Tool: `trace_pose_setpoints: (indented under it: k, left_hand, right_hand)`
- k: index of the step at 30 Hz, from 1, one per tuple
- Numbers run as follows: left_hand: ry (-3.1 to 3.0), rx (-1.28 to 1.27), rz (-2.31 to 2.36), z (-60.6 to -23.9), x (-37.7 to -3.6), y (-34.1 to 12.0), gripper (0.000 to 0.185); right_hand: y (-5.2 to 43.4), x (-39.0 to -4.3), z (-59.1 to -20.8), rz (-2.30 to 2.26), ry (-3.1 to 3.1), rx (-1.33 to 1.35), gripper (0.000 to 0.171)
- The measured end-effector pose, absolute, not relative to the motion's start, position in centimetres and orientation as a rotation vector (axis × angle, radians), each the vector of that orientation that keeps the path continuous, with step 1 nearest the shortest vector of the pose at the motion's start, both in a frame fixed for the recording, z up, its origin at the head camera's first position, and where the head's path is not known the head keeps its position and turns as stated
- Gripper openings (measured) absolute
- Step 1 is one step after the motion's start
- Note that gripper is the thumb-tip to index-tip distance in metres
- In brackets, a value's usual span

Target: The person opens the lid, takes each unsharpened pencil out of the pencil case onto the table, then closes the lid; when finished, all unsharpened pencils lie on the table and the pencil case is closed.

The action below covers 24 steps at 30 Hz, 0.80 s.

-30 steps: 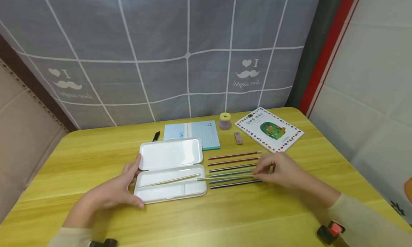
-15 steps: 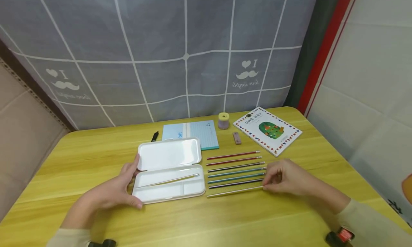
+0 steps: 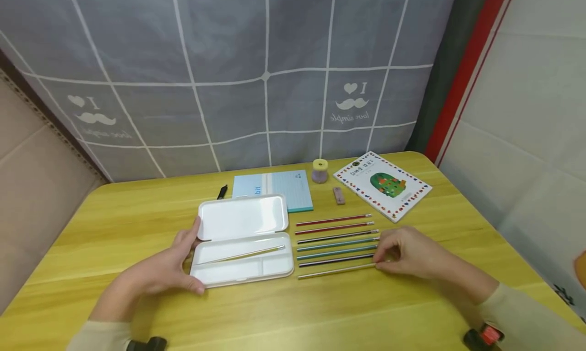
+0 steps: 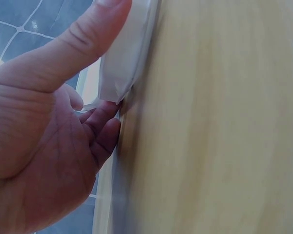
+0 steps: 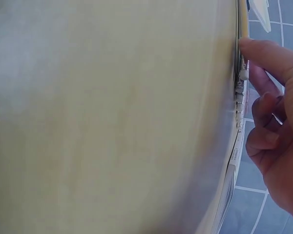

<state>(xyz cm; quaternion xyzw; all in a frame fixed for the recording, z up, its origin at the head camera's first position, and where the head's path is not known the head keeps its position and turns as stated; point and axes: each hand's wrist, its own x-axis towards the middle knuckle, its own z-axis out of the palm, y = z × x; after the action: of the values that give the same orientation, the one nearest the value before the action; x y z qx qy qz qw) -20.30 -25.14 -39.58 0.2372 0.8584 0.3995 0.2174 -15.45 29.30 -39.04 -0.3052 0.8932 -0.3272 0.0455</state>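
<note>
A white pencil case [image 3: 243,217] lies open on the table, its lid folded back. My left hand [image 3: 157,274] holds it at the left end, thumb at the front corner and fingers at the side; the left wrist view shows some fingertips against the case [image 4: 124,53]. One gold pencil [image 3: 249,254] lies slanted in the lower tray. To the right, my right hand [image 3: 407,252] pinches the eraser end of a second gold pencil [image 3: 334,272], lying at the near end of a row. Behind it lie red pencils [image 3: 331,220], a black pencil [image 3: 334,237], teal pencils [image 3: 336,243] and a dark pencil [image 3: 334,261].
A light blue notebook [image 3: 297,188] lies behind the case, with a black pen [image 3: 222,192] at its left. Further right are a yellow-topped sharpener-like pot [image 3: 320,171], a small pinkish eraser [image 3: 339,196] and a white booklet [image 3: 384,185]. A grey checked curtain [image 3: 293,112] hangs behind.
My right hand has carried the gold pencil from above the row to its near end, moving right and toward me, and then stayed there. My left hand has stayed on the case.
</note>
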Motion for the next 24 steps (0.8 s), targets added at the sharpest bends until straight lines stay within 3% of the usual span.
trace_pose_setpoints:
  k: [14,24]
  left_hand:
    - [2.356,0.632,1.123,-39.8,-20.3,-25.2,0.151]
    - [2.366,0.641,1.116,-39.6,-20.4,-25.1,0.151]
  right_hand:
    - [27.0,-16.7,-37.8,-0.960,2.770,-0.897,0.005]
    - [19.3,-18.9,-37.5,-0.968,2.795,-0.778,0.020]
